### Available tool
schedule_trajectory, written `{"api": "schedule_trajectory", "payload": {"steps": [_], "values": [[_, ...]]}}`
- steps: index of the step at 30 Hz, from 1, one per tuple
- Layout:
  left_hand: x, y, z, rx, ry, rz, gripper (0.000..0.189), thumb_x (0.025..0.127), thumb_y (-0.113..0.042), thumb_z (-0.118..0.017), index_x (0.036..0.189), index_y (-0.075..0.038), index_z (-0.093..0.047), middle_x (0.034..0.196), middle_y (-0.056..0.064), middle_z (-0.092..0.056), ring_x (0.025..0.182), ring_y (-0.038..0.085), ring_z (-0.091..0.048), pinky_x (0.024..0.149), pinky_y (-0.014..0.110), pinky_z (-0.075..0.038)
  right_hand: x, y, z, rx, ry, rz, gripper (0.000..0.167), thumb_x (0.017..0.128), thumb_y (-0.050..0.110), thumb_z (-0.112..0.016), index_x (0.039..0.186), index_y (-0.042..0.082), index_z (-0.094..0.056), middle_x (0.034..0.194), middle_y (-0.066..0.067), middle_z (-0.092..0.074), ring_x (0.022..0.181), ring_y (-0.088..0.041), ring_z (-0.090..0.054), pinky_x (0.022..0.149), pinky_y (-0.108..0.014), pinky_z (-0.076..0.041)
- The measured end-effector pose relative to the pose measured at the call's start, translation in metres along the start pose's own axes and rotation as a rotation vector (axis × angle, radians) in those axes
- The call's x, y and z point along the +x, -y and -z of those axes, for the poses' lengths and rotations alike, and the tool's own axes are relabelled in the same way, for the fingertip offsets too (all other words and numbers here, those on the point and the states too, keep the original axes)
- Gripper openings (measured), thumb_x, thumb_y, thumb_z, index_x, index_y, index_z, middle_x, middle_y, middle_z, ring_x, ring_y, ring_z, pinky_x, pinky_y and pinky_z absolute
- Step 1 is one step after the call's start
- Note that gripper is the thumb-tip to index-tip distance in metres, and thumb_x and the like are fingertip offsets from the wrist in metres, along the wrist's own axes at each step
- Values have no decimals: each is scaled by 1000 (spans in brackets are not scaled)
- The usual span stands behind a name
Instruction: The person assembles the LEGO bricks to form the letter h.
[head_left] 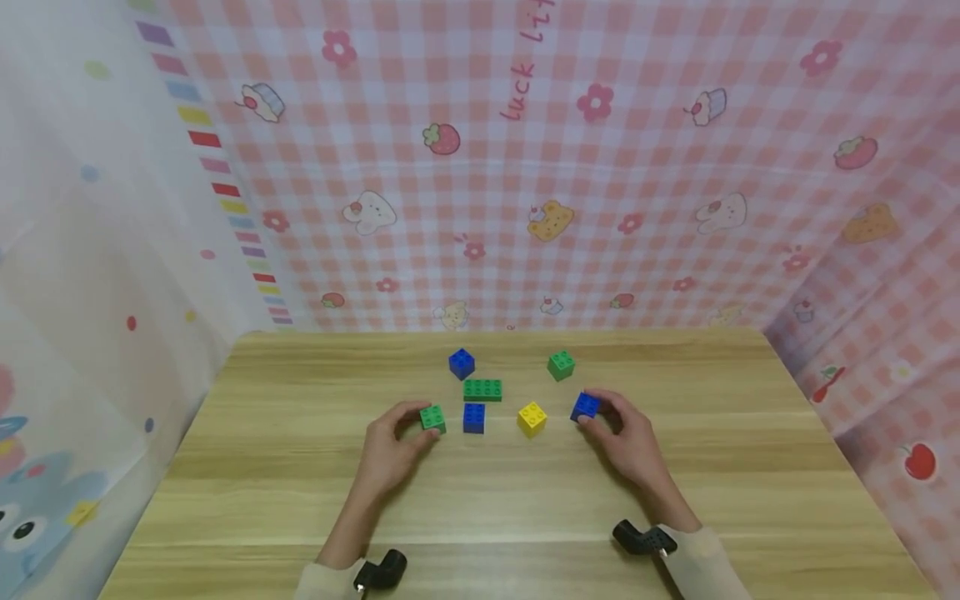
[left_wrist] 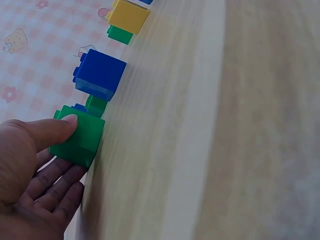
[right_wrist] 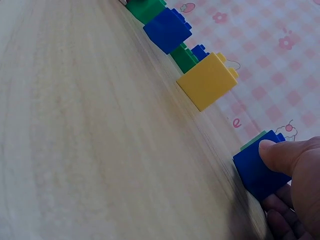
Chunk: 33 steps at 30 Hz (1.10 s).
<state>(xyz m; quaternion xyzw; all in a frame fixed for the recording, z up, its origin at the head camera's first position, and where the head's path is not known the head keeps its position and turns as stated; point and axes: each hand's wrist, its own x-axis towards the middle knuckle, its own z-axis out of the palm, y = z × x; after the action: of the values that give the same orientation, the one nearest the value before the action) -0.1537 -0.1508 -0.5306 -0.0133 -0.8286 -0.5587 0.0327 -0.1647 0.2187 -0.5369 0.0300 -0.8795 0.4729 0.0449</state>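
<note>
My left hand (head_left: 388,450) pinches a square green brick (head_left: 432,419) between thumb and fingers at the left of the group; its thumb lies on the near side in the left wrist view. On the right, my right hand (head_left: 632,442) grips a square blue brick (head_left: 585,407) the same way, thumb across its near face in the right wrist view. Between the hands stand another blue brick (head_left: 474,418), close beside the held green one, and a yellow brick (head_left: 532,419), turned at an angle. Behind the middle blue brick lies a long green brick (head_left: 482,390).
Farther back on the wooden table (head_left: 495,508) are a blue brick (head_left: 462,363) at left and a green brick (head_left: 561,365) at right. A pink checked cloth (head_left: 480,183) hangs behind the table's far edge. Black wrist cameras (head_left: 386,571) sit at both cuffs.
</note>
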Motion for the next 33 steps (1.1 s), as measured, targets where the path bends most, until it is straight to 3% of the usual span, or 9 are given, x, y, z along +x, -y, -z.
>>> {"api": "schedule_trajectory", "payload": {"steps": [12, 24, 33], "values": [[-9, 0, -1, 25, 13, 35, 43, 86, -11, -82, 127, -12, -69, 128, 9, -71, 128, 31, -63, 116, 49, -46, -6, 2, 1, -15, 11, -9, 43, 98, 26, -72, 138, 14, -61, 135, -15, -65, 120, -32, -63, 107, -53, -52], [-17, -2, -3, 25, 11, 26, 42, 85, -10, -84, 124, -14, -71, 125, 7, -72, 125, 29, -65, 114, 49, -48, -11, 6, 3, -31, 1, 26, 40, 95, 24, -75, 133, 15, -66, 110, -9, -73, 97, -19, -66, 86, -24, -57], [-19, -4, -6, 20, 17, 26, 41, 84, -9, -84, 122, -14, -72, 123, 6, -73, 122, 26, -66, 113, 47, -49, -14, 8, 7, -8, 31, 26, 40, 95, 23, -75, 133, 15, -66, 111, -10, -73, 97, -19, -68, 83, -18, -56]]}}
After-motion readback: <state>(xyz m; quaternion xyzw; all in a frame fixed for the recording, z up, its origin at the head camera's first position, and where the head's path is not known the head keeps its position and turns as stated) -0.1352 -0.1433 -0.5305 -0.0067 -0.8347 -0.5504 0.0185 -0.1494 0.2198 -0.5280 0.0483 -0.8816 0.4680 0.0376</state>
